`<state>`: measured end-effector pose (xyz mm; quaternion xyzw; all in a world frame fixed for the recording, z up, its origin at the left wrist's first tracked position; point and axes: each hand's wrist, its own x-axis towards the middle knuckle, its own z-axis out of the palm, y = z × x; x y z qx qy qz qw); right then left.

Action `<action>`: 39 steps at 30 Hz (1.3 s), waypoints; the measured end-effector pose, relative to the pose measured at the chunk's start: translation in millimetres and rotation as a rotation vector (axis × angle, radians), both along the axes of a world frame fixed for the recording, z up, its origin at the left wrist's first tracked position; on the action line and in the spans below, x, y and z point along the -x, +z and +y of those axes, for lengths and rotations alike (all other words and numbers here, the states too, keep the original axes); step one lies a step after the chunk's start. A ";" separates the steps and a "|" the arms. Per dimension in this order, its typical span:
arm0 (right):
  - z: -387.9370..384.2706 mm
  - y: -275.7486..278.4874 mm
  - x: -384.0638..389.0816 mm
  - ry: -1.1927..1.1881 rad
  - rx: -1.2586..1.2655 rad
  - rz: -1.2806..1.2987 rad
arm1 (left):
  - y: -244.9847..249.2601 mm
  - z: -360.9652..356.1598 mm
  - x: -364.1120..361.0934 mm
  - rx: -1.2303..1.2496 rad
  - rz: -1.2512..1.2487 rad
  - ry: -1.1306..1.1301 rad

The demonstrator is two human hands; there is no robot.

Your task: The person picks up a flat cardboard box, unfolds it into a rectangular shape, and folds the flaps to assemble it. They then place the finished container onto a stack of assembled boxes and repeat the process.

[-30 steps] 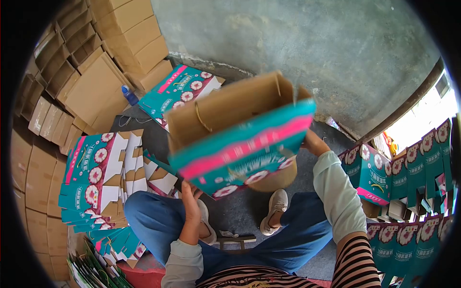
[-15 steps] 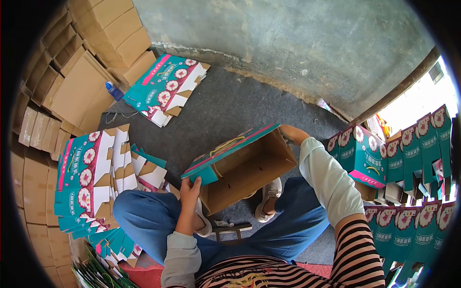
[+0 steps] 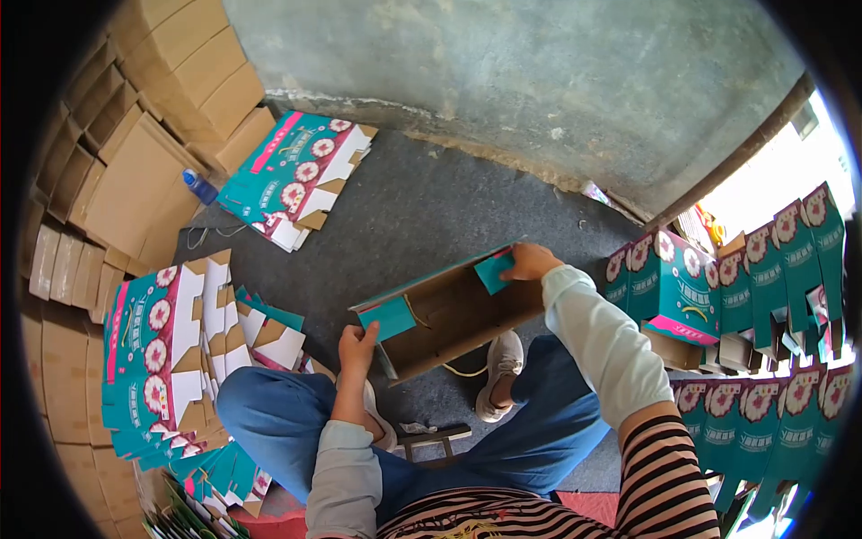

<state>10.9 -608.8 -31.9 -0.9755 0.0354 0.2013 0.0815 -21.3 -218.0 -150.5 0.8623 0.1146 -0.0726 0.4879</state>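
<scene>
A teal cardboard gift box (image 3: 462, 323) lies between my hands, its open side towards me and the brown inside showing. Two short teal end flaps are folded in over that opening. My left hand (image 3: 356, 350) grips the box's left end, thumb against the left flap (image 3: 388, 321). At the other end, my right hand (image 3: 532, 262) holds the far right corner, fingers pressing the right flap (image 3: 492, 272). A yellow cord handle (image 3: 415, 312) shows inside, and another yellow cord loops out under the near edge.
Flat printed cartons lie stacked on my left (image 3: 153, 337) and farther off (image 3: 292, 175). Brown boxes (image 3: 135, 180) line the left side. Folded-up teal boxes (image 3: 682, 287) stand in rows at the right. A blue bottle (image 3: 199, 186) is by the far stack; a small wooden frame (image 3: 435, 438) is between my feet.
The box has tilted so its printed panel faces away. My right hand has moved from behind the right end onto its flap, which is now folded inward.
</scene>
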 end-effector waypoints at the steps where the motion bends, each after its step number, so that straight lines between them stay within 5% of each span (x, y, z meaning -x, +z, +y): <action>1: 2.4 -1.5 -4.4 -0.007 0.064 0.047 | -7.4 1.3 -3.6 0.044 0.020 0.021; 6: 36.4 1.8 -16.0 0.160 0.350 0.093 | 19.9 -10.7 5.0 -0.063 -0.241 0.064; 10: 33.0 -16.1 -4.7 0.401 0.211 -0.058 | 52.4 -18.6 7.6 -0.105 -0.325 -0.050; 14: 25.6 -18.6 3.0 0.347 0.082 -0.112 | 67.4 -17.1 12.6 0.203 -0.307 -0.095; 18: 6.0 -42.1 -20.8 0.508 0.160 -0.044 | 72.3 -14.3 16.4 -0.016 -0.259 -0.407; 20: -9.4 -73.4 -23.6 -0.005 -0.363 -0.532 | 89.9 -18.2 16.1 -0.104 -0.139 -0.397; 22: -28.6 -63.0 -32.5 -0.259 -0.772 -0.260 | 95.9 -18.1 9.7 -0.097 -0.075 -0.422; 25: 13.4 16.7 -11.0 -0.800 -0.997 -0.229 | 95.5 -16.7 10.5 -0.059 -0.063 -0.404; 31: -20.4 0.5 -12.7 -0.461 -0.972 0.099 | 87.0 -12.9 17.2 0.230 -0.048 -0.250; 34: -33.6 -20.7 -16.4 -0.071 -0.528 0.047 | 93.9 -8.9 25.8 0.212 -0.050 -0.152; 37: -29.6 -35.1 -17.3 0.176 -0.362 -0.068 | 96.5 -3.4 31.5 0.144 -0.166 -0.073; 39: -14.1 -19.9 -11.6 0.195 -0.182 -0.067 | 104.6 -2.1 30.6 0.059 -0.185 -0.166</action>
